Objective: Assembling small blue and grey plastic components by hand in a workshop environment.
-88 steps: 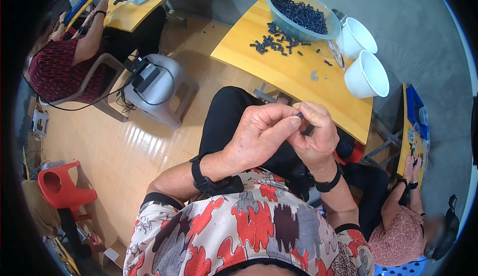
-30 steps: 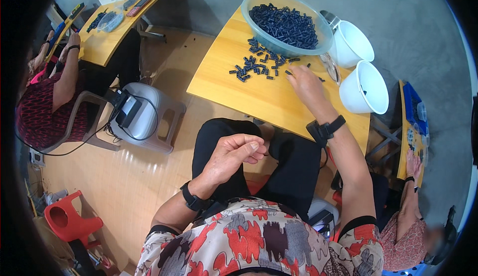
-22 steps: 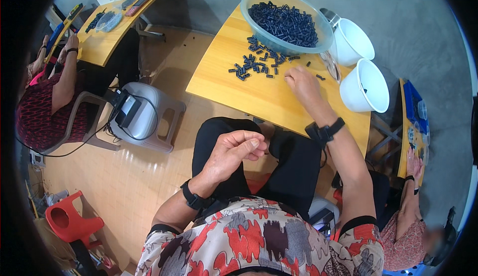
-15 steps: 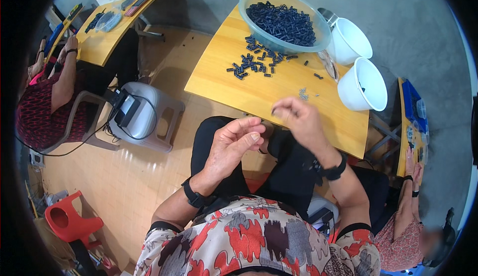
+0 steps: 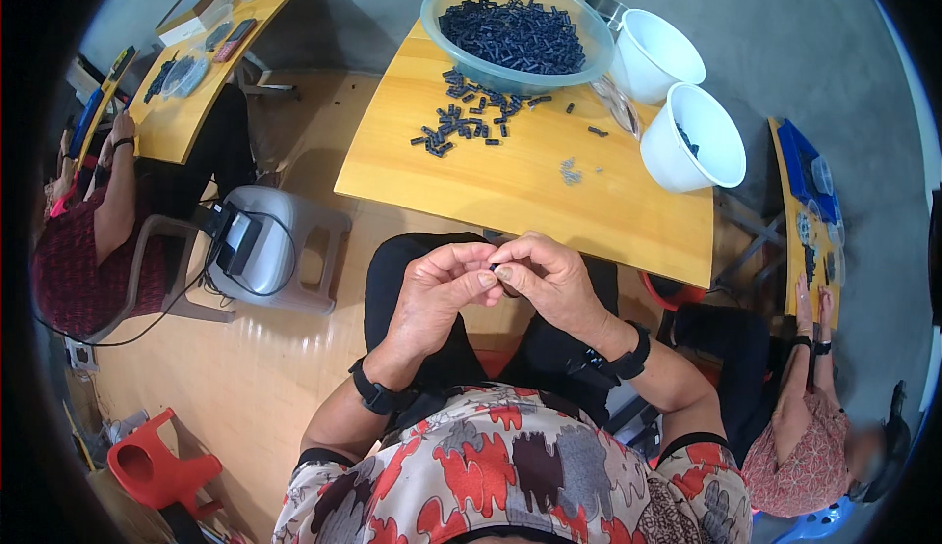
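My left hand and my right hand meet over my lap, just off the table's near edge. Pinched between the thumbs and forefingers of both is a small dark plastic piece, mostly covered by the fingertips. Beyond them on the yellow wooden table lies a scatter of small dark rectangular pieces. A wide translucent basin behind it is heaped with similar pieces. Closer to my right hand rests a little heap of tiny silvery parts.
Two white buckets stand at the table's right; dark pieces lie in the nearer one. A metal cup sits behind the basin. People work at side tables left and right. A grey stool with cables and a red stool stand left.
My right hand has come down and left from above the table edge to meet my left hand. Fingertips of both now close on the small dark piece. The view has shifted slightly.
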Demonstrator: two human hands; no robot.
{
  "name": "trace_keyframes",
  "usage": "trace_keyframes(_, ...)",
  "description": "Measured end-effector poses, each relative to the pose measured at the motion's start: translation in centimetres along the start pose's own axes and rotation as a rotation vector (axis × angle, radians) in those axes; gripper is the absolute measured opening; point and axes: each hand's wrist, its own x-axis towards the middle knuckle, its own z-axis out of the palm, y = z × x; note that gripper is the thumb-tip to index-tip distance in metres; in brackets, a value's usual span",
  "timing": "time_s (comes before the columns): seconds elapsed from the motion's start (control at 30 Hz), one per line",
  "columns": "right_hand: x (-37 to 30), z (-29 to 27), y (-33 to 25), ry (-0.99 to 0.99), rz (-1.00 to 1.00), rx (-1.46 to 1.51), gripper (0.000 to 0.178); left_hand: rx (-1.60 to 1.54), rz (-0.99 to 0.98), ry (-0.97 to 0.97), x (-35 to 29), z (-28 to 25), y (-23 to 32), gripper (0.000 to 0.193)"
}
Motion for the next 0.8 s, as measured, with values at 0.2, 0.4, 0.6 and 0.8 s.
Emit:
trace_keyframes(0.2,0.3,-2.8,-0.2,0.013,0.133,-0.260,0.011,0.103,-0.094,0.067,-0.4,0.0,0.2,0.021)
trace_keyframes(0.4,4.4,-10.7,2.9,0.285,-0.059,-0.695,0.010,0.212,-0.124,-0.031,-0.8,-0.4,0.0,0.016)
trace_keyframes(0.6,7.7,-12.4,4.2,0.225,-0.250,-0.978,0.009,0.189,-0.145,-0.037,-0.9,-0.4,0.1,0.013)
trace_keyframes(0.8,8.8,-12.6,4.7,0.069,-0.217,-1.101,0.009,0.161,-0.135,-0.037,-1.1,-0.5,0.3,0.015)
